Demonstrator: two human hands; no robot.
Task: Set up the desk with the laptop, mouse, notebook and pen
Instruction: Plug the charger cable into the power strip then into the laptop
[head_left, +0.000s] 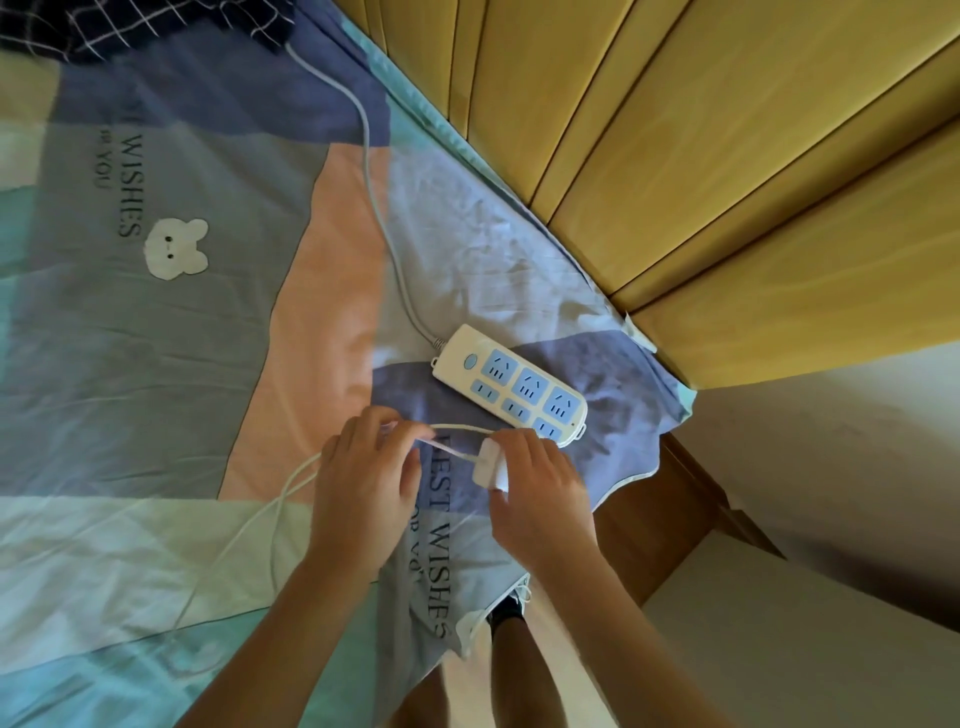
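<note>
My right hand (540, 488) grips a white charger plug (491, 467) just short of the near end of a white power strip (511, 385) with blue sockets, which lies on the bed. My left hand (366, 483) pinches the thin white charger cable (249, 535), which loops away to the lower left across the sheet. No laptop, mouse, notebook or pen is in view.
A patchwork bedsheet (156, 338) in blue, pink and teal covers the bed. The power strip's grey cord (382, 208) runs toward a dark checked cloth (156, 26) at the top. A yellow wooden headboard (727, 182) stands on the right. Pale floor (779, 649) lies at the lower right.
</note>
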